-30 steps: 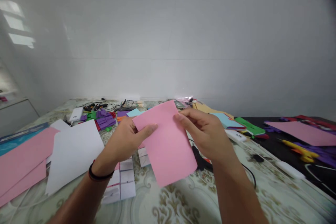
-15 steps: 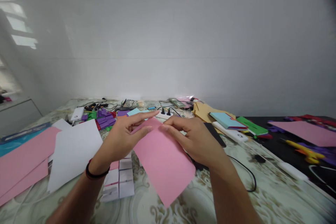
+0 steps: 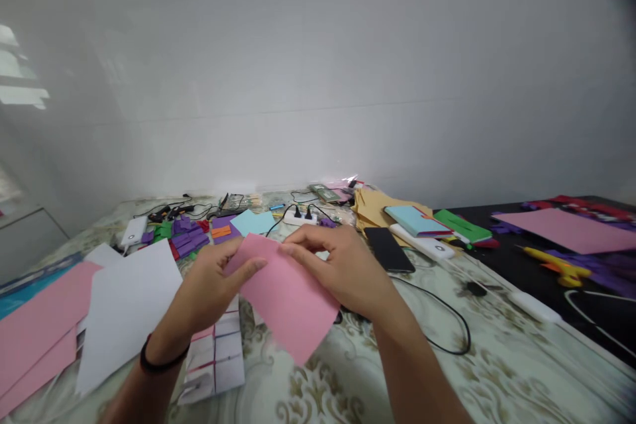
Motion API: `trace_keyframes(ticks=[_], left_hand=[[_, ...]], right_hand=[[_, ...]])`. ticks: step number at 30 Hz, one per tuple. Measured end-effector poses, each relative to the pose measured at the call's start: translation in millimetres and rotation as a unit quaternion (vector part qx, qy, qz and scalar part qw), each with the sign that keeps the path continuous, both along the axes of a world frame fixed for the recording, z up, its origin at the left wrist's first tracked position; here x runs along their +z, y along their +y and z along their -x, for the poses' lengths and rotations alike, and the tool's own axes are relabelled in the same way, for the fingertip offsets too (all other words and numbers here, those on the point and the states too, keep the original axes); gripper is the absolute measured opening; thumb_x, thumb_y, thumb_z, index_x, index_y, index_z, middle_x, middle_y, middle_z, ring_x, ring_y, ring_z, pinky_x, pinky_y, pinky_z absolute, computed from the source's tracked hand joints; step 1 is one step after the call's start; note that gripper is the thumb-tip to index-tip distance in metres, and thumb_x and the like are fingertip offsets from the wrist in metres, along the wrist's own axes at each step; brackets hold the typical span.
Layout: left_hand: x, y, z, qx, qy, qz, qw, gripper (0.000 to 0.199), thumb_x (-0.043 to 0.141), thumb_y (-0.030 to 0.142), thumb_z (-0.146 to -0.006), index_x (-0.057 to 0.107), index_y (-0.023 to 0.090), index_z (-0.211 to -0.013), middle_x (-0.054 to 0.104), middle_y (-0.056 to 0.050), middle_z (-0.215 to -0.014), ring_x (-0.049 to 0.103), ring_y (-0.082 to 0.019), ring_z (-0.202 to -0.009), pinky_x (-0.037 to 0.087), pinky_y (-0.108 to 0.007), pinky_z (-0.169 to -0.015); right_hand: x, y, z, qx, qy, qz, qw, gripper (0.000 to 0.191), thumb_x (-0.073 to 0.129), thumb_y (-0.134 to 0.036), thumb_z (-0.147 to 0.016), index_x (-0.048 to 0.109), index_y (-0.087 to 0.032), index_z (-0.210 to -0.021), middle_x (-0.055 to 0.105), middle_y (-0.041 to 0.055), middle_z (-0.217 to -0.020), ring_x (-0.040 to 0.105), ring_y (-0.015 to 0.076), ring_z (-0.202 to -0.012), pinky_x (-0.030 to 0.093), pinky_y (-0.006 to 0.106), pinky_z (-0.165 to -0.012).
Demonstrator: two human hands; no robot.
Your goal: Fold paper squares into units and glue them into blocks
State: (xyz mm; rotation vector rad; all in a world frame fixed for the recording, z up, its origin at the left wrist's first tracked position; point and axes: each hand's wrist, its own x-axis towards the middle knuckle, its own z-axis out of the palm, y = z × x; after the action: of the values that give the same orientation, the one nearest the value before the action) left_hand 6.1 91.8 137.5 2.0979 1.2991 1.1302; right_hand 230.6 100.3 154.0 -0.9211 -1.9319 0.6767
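A sheet of pink paper point(image 3: 288, 305) is held up over the table, tilted, with one corner pointing down toward me. My left hand point(image 3: 213, 285) grips its upper left edge, thumb on the face and the other fingers behind. The upper right edge is pinched between the thumb and fingers of my right hand point(image 3: 342, 268). Below my left hand lies a folded white paper piece point(image 3: 218, 358) with pink strips, partly covered by the hand and sheet.
White paper point(image 3: 129, 311) and pink sheets point(image 3: 44, 324) lie at left. Behind are purple paper pieces point(image 3: 189, 238) and a power strip point(image 3: 301, 217). To the right are a black phone point(image 3: 387, 250), a blue notebook point(image 3: 417, 220), a looping black cable point(image 3: 464, 331) and a yellow glue gun point(image 3: 559, 266).
The view has shifted a little. Both hands and the pink sheet sit slightly lower and further left; the sheet's face appears shorter, and my left thumb and fingers have closed more on its edge.
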Motion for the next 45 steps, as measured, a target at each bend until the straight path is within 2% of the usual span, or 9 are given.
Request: trace_keyframes(ticks=[3,11,20,25,28,35,39,42,45], left_hand=[[3.8,2,6,-0.015,0.041,0.027,0.999,0.028,0.065,0.042,-0.093,0.075,0.018,-0.083,0.068,-0.002,-0.072,0.059,-0.018,-0.067,0.044,-0.025,-0.059],[12.4,10,32,-0.043,-0.007,0.057,0.997,0.030,0.062,0.044,-0.095,0.074,0.016,-0.090,0.071,-0.004,-0.083,0.060,-0.018,-0.073,0.043,-0.026,-0.062],[-7.4,37,34,-0.107,-0.011,0.132,0.985,0.031,0.060,0.045,-0.095,0.071,0.017,-0.093,0.071,-0.003,-0.089,0.064,-0.020,-0.080,0.044,-0.027,-0.066],[-4.9,33,28,-0.057,-0.002,0.101,0.993,0.029,0.061,0.044,-0.095,0.071,0.017,-0.092,0.072,-0.003,-0.088,0.063,-0.019,-0.077,0.044,-0.028,-0.065],[-3.8,30,26,-0.053,-0.002,0.091,0.994,0.029,0.061,0.044,-0.096,0.070,0.017,-0.091,0.074,-0.004,-0.093,0.065,-0.019,-0.079,0.045,-0.028,-0.065],[-10.9,36,26,-0.049,-0.012,0.089,0.995,0.030,0.062,0.044,-0.095,0.072,0.016,-0.096,0.076,-0.006,-0.096,0.068,-0.021,-0.081,0.048,-0.028,-0.066],[-9.1,35,30,-0.028,-0.034,0.074,0.996,0.031,0.067,0.046,-0.092,0.074,0.016,-0.099,0.077,-0.005,-0.094,0.069,-0.022,-0.082,0.050,-0.028,-0.067],[-6.9,35,30,-0.013,-0.083,0.070,0.994,0.029,0.072,0.043,-0.089,0.075,0.017,-0.104,0.077,-0.005,-0.095,0.070,-0.021,-0.084,0.053,-0.027,-0.068],[-7.8,35,27,-0.032,-0.182,0.101,0.978,0.031,0.075,0.042,-0.087,0.074,0.018,-0.105,0.079,-0.005,-0.098,0.074,-0.020,-0.083,0.058,-0.027,-0.069]], right_hand=[[-4.1,7,7,-0.013,-0.003,0.009,1.000,0.020,0.066,-0.029,-0.094,0.077,-0.021,-0.079,0.079,0.0013,-0.084,0.068,0.0159,-0.076,0.048,0.027,-0.070],[-14.2,13,29,-0.035,-0.001,0.015,0.999,0.034,0.064,-0.044,-0.095,0.073,-0.018,-0.075,0.071,0.0019,-0.076,0.058,0.0128,-0.067,0.041,0.024,-0.058],[-27.1,29,22,-0.024,-0.005,0.093,0.995,0.037,0.067,-0.048,-0.092,0.073,-0.017,-0.074,0.064,0.0004,-0.066,0.050,0.0100,-0.058,0.035,0.022,-0.049],[-30.8,35,13,-0.017,0.002,0.109,0.994,0.042,0.066,-0.052,-0.092,0.068,-0.016,-0.071,0.056,-0.0013,-0.063,0.044,0.0089,-0.055,0.031,0.021,-0.047],[-30.6,36,9,-0.009,0.006,0.121,0.993,0.042,0.068,-0.052,-0.091,0.067,-0.016,-0.070,0.053,-0.0026,-0.061,0.041,0.0081,-0.054,0.028,0.022,-0.047],[-32.7,41,6,-0.012,0.030,0.154,0.988,0.040,0.075,-0.055,-0.083,0.072,-0.016,-0.074,0.058,-0.0020,-0.061,0.044,0.0086,-0.052,0.027,0.023,-0.046],[-31.2,41,8,-0.008,0.059,0.156,0.986,0.042,0.079,-0.057,-0.079,0.072,-0.016,-0.072,0.058,-0.0020,-0.058,0.045,0.0087,-0.052,0.030,0.023,-0.048],[-29.4,39,10,-0.033,0.088,0.143,0.985,0.038,0.081,-0.054,-0.077,0.072,-0.017,-0.071,0.061,-0.0011,-0.059,0.047,0.0092,-0.053,0.032,0.024,-0.048],[-28.9,38,11,-0.099,0.141,0.097,0.980,0.028,0.080,-0.045,-0.080,0.074,-0.018,-0.073,0.063,-0.0003,-0.063,0.048,0.0100,-0.055,0.035,0.024,-0.049]])
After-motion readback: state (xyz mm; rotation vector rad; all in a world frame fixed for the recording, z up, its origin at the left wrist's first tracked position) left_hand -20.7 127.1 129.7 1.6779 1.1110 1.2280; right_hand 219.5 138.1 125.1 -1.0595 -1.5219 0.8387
